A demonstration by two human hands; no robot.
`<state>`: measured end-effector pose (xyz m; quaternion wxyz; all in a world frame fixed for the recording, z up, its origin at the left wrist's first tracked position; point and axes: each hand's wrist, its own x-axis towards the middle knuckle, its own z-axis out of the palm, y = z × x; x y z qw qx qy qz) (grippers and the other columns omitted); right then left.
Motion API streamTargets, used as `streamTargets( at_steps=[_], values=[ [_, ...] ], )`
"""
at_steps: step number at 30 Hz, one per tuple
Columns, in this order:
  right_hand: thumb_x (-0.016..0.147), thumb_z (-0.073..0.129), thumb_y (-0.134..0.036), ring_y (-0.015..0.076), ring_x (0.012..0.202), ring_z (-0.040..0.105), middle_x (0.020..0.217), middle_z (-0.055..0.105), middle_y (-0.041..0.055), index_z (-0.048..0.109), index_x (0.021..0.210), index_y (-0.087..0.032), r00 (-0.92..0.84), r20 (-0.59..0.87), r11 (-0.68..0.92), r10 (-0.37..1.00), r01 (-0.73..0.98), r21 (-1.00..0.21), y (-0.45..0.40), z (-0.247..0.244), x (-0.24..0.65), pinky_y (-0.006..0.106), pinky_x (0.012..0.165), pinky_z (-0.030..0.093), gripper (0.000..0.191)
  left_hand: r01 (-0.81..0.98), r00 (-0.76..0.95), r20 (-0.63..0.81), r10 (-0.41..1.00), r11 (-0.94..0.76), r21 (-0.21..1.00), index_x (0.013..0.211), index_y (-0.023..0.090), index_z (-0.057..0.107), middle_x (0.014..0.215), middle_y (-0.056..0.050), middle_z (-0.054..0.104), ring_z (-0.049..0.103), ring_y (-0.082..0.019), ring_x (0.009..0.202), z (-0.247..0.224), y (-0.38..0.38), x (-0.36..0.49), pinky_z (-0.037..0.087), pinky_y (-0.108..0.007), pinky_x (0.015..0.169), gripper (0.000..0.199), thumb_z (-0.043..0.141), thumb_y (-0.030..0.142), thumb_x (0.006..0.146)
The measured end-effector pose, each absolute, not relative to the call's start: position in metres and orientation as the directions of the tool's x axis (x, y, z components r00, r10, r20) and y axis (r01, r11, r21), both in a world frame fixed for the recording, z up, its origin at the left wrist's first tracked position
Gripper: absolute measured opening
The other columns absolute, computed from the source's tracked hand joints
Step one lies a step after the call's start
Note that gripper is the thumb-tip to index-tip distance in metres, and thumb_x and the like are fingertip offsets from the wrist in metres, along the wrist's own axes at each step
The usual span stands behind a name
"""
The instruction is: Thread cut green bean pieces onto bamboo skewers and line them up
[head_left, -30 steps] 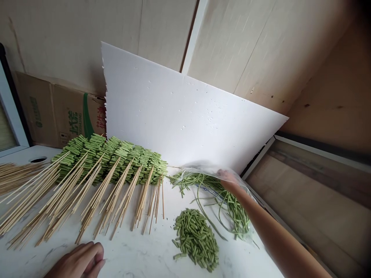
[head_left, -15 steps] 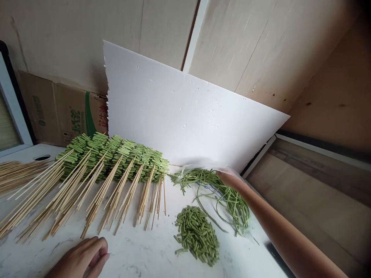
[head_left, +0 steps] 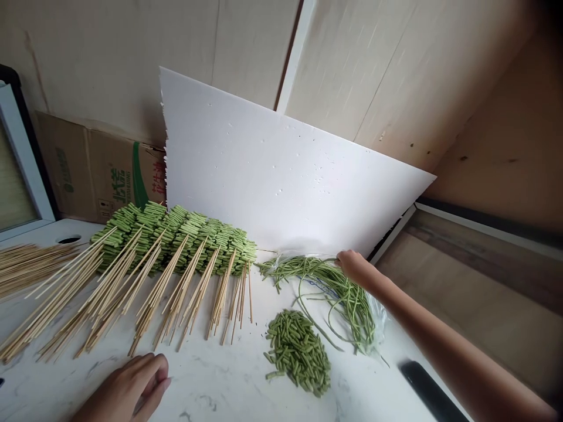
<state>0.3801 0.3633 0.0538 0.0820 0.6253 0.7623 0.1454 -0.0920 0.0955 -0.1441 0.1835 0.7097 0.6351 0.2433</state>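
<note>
My left hand (head_left: 129, 387) rests on the marbled white tabletop at the lower left, fingers curled in with nothing visible in them. At the back right, my right hand (head_left: 350, 264) is closed at the upper edge of a clear plastic bag (head_left: 377, 310); its fingertips are partly hidden. Long green beans (head_left: 347, 299) lie in a loose tangle on the bag, some trailing onto the table. In front of them is a heap of short-cut bean pieces (head_left: 299, 354). Skewered bean pieces (head_left: 176, 237) are stacked at the back left, their bamboo sticks (head_left: 165, 290) pointing toward me.
Loose bamboo sticks (head_left: 30, 266) lie at the far left near a round table hole (head_left: 69, 239). A white foam board (head_left: 272, 170) leans on the wall beside a cardboard box (head_left: 99, 170). A long black object (head_left: 433, 390) lies at the lower right.
My right hand has come out from under the plastic film and shifted slightly right, and the film has dropped lower over the beans. My left hand stays nearly where it was.
</note>
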Motion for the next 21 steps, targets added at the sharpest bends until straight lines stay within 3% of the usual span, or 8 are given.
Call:
streamTargets(
  at_steps=[6,12,15,18,21],
  values=[
    [0.101,0.055,-0.033,0.0276,0.082,0.071,0.089,0.076,0.019,0.077,0.09,-0.015,-0.052,0.183,0.017,0.982,0.982,0.188,0.367,0.072,0.377,0.034,0.072,0.048,0.031,0.806,0.08,0.108,0.991,-0.128,0.577,0.075,0.023,0.049,0.072,0.001,0.055,0.057,-0.017,0.068,-0.145,0.095,-0.092,0.044,-0.027,0.067,0.03,0.043,0.038,0.099],
    [0.099,0.056,-0.041,0.0219,0.078,0.071,0.089,0.08,0.0118,0.078,0.093,-0.017,0.036,0.294,-0.014,0.955,0.997,-0.077,0.389,0.118,0.393,0.029,0.068,0.049,0.033,0.818,0.084,0.093,0.992,-0.122,0.562,0.074,0.023,0.045,0.072,0.001,0.054,0.056,-0.017,0.067,-0.143,0.095,-0.091,0.043,-0.026,0.066,0.03,0.042,0.037,0.1],
    [0.103,0.047,-0.045,0.0178,0.073,0.07,0.085,0.078,0.0134,0.074,0.107,-0.01,0.024,0.422,0.08,0.906,0.97,-0.228,0.394,0.152,0.397,0.025,0.063,0.05,0.044,0.813,0.089,0.102,0.991,-0.132,0.567,0.073,0.023,0.046,0.072,0.001,0.054,0.056,-0.016,0.066,-0.142,0.095,-0.091,0.043,-0.025,0.065,0.03,0.043,0.037,0.1],
    [0.095,0.057,-0.059,0.0144,0.054,0.061,0.062,0.064,0.0024,0.074,0.103,-0.011,0.003,0.646,0.342,0.763,0.847,-0.407,0.381,0.18,0.387,0.023,0.051,0.045,0.052,0.812,0.083,0.123,0.989,-0.138,0.567,0.073,0.023,0.048,0.072,0.001,0.056,0.057,-0.016,0.066,-0.141,0.094,-0.09,0.043,-0.025,0.065,0.03,0.045,0.035,0.099],
    [0.092,0.063,-0.06,0.0105,0.047,0.045,0.053,0.044,-0.0054,0.075,0.094,-0.015,-0.061,0.81,0.498,0.583,0.815,-0.297,0.348,0.2,0.361,0.023,0.046,0.031,0.047,0.8,0.079,0.152,0.985,-0.154,0.58,0.074,0.023,0.053,0.073,0.0,0.06,0.06,-0.017,0.067,-0.133,0.093,-0.087,0.047,-0.025,0.066,0.029,0.045,0.035,0.099]
  ],
)
